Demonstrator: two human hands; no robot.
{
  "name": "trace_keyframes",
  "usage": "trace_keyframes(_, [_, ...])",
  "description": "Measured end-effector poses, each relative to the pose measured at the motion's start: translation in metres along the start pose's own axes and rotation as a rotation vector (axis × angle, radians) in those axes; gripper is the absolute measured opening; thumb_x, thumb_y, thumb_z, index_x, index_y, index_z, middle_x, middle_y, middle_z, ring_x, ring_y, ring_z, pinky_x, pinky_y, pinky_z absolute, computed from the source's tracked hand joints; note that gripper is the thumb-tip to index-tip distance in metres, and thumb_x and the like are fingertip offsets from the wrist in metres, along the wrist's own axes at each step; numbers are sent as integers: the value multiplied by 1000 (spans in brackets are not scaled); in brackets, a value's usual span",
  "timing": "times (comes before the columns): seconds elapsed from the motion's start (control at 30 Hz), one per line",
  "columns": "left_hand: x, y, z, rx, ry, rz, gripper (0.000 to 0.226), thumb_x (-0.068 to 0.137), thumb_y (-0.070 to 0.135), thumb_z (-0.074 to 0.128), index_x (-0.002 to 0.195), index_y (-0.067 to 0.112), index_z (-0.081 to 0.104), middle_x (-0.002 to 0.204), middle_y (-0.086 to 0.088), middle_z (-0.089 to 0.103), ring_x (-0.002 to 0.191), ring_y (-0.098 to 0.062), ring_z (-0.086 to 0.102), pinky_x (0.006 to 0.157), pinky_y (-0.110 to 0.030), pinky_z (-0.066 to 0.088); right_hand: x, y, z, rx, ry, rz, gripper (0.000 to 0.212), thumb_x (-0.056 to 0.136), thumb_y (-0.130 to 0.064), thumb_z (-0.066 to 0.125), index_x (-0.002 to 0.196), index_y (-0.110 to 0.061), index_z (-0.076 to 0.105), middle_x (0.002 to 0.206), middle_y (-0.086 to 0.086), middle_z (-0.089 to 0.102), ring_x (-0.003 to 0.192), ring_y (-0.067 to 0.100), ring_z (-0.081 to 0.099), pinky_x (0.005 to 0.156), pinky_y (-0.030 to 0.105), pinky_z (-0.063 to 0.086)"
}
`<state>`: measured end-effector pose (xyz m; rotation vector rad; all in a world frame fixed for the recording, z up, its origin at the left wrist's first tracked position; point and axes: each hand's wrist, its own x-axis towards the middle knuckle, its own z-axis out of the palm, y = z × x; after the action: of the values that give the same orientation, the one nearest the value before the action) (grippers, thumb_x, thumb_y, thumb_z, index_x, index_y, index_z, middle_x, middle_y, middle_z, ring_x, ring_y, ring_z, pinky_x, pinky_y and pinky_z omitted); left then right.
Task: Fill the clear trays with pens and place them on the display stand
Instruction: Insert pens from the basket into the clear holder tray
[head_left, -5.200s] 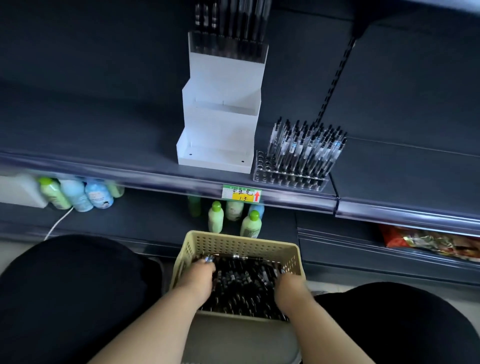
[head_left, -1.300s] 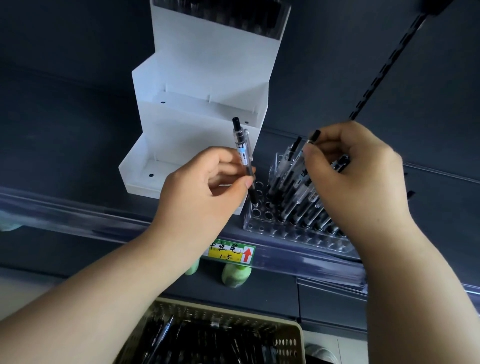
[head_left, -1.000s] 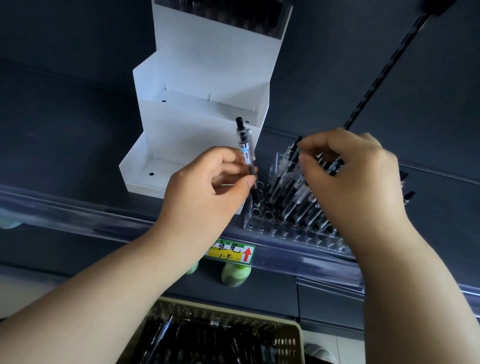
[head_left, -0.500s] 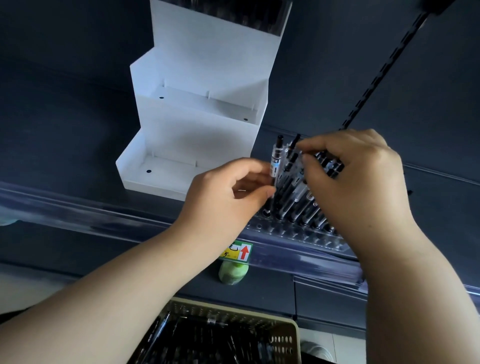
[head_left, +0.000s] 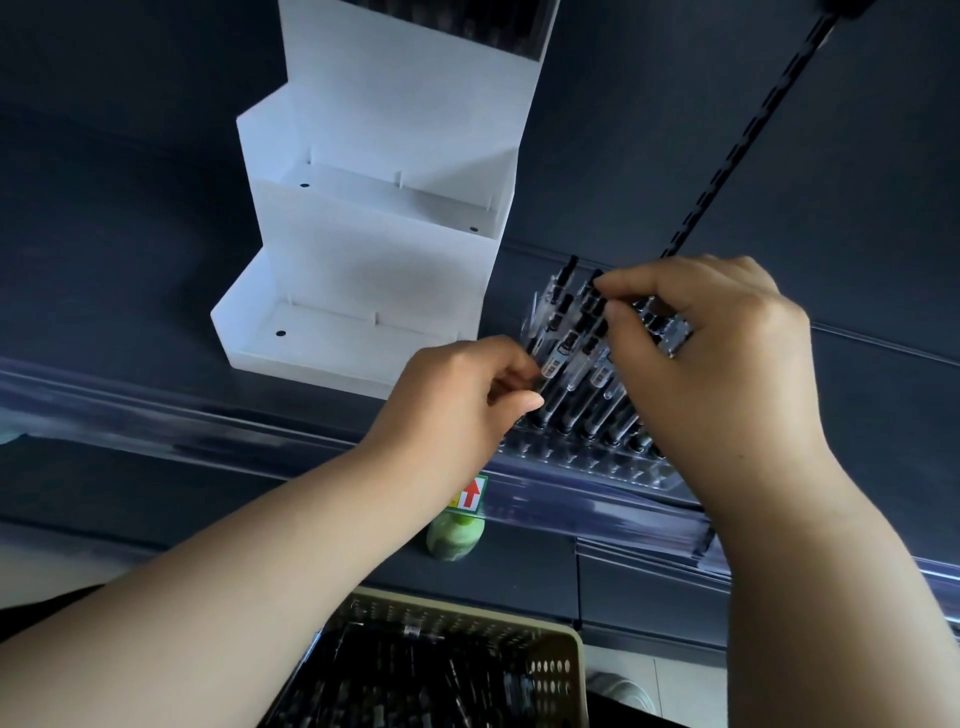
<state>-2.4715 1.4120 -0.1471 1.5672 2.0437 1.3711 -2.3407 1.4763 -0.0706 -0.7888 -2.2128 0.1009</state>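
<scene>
A: What are the hands doing?

B: The left hand (head_left: 457, 400) is pinching a single pen (head_left: 545, 384) between thumb and forefinger; the fingers are clenching its lower barrel; the pen is standing tilted at the left end of the clear tray (head_left: 587, 460).

A: And the right?

B: The right hand (head_left: 717, 364) is curling over the pens (head_left: 582, 338) in that tray; thumb and forefinger are gripping the top of one of them; the other fingers are folding round a few more barrels; I cannot tell how many.

A: Where is the tray sitting?

B: It is sitting on the dark shelf (head_left: 130, 291), at the near edge, just right of the white display stand (head_left: 374, 249); whether they are touching, I cannot tell; the pens are all leaning the same way, tops pointing far and right.

A: And the stand?

B: It is rising in three steps toward the far side; the two lower tiers are showing white floor; the top tier is carrying dark pens, cut off by the frame edge.

A: Anything else nearby?

B: A beige basket (head_left: 566, 654) is sitting at the near edge, below the shelf, holding loose dark pens; a green bottle (head_left: 456, 538) is standing on the lower shelf, right under a price label (head_left: 470, 493) with a red arrow; the left forearm is crossing in front of the label's left part.
</scene>
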Motion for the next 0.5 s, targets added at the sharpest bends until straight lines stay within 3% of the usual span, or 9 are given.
trace_keyframes(0.17, [0, -2, 2, -14, 12, -61, 12, 77, 18, 75, 87, 21, 68, 70, 21, 58, 80, 9, 56, 65, 4, 38, -2, 2, -3, 10, -3, 21, 17, 82, -8, 63, 95, -14, 72, 86, -6, 66, 92, 23, 57, 82, 32, 44])
trace_keyframes(0.23, [-1, -2, 2, -2, 8, -64, 13, 78, 17, 75, 88, 20, 68, 71, 20, 59, 74, 6, 59, 66, 3, 39, -3, 2, -5, 12, 1, 23, 18, 82, -8, 62, 95, -14, 72, 87, -4, 67, 91, 23, 57, 82, 33, 45])
trace_keyframes(0.5, [-8, -3, -8, 66, -9, -19, 21, 79, 15, 72, 98, 20, 65, 84, 9, 63, 77, -3, 59, 72, -12, 46, -15, -5, -12, -35, -8, -77, 21, 83, -11, 59, 101, -11, 70, 91, 1, 69, 90, 26, 57, 81, 32, 45])
